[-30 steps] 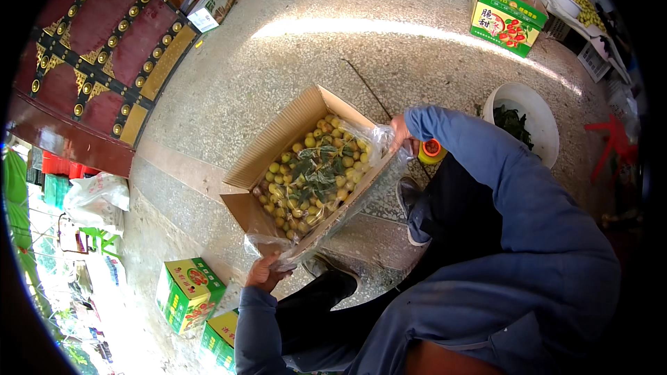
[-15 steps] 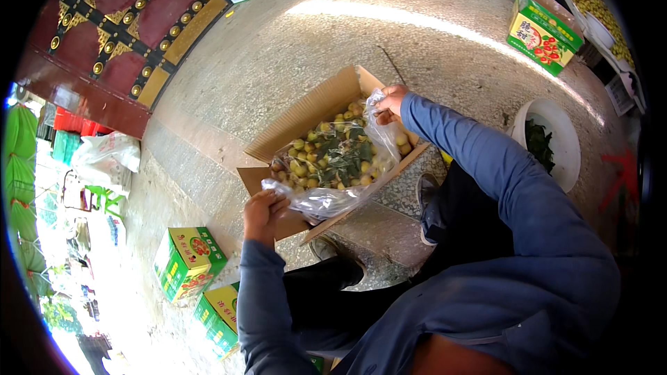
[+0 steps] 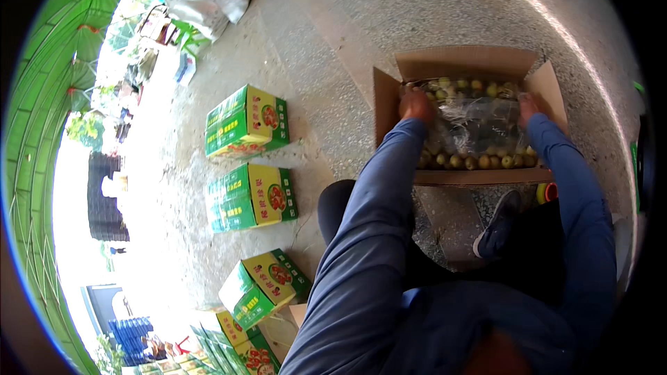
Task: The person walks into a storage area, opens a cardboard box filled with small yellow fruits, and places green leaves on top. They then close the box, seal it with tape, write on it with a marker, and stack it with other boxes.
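Note:
Between my knees and the floor ahead stands an open cardboard box (image 3: 467,62) with its flaps up. Small round yellow-green and brownish fruits (image 3: 484,161) fill it. A clear plastic bag (image 3: 462,121) lies folded across their middle, with fruits showing along the far and near sides. Inside the left wall, my left hand (image 3: 417,105) is closed at the bag's edge, its fingertips partly hidden. My right hand (image 3: 529,109) is closed on the bag's opposite edge, beside the right flap.
Several green and yellow printed cartons (image 3: 253,198) stand on the floor at left, with more stacked lower left. A white sack (image 3: 207,1) lies farther off. An orange and yellow round item (image 3: 547,193), perhaps a tape roll, sits by my shoe (image 3: 499,222).
The view has swung left, bringing more cartons into sight. My hands have drawn the bag from the box's edges in over the fruit, and the green leaves on top no longer show plainly.

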`<state>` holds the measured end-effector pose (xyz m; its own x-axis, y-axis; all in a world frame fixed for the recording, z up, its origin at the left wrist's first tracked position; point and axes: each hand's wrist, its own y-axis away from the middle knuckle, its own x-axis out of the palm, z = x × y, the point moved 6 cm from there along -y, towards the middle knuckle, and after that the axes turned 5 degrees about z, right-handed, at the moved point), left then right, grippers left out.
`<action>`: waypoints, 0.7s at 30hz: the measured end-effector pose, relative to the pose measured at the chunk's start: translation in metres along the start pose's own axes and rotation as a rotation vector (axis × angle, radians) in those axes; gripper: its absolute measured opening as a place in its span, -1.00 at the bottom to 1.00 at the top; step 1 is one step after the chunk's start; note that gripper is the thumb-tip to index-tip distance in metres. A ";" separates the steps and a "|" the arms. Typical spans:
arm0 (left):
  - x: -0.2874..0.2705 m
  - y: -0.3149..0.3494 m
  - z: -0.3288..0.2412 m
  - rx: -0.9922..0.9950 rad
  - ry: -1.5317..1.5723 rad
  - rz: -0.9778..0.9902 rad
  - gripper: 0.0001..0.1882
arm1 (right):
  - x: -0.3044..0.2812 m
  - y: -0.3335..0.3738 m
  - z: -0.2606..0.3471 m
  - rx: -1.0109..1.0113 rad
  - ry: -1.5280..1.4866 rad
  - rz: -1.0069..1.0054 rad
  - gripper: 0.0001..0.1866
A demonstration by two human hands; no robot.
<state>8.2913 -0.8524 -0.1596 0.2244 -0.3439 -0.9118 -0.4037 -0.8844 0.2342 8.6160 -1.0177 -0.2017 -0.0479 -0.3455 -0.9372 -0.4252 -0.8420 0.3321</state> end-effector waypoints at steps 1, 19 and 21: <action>0.006 0.012 0.009 0.023 -0.126 -0.012 -0.50 | 0.001 0.005 0.024 0.003 0.077 -0.026 -0.52; -0.233 0.373 0.196 -0.254 0.620 -0.682 -0.84 | -0.051 -0.061 -0.146 0.121 -0.572 -0.355 -0.58; -0.135 0.485 0.321 -0.700 0.519 -0.562 -0.72 | -0.035 -0.053 -0.114 0.168 -0.758 -0.288 -0.61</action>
<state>7.7801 -1.1339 -0.0308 0.6424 0.2281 -0.7317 0.4457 -0.8878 0.1145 8.7430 -1.0077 -0.1745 -0.4879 0.2978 -0.8206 -0.6402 -0.7611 0.1044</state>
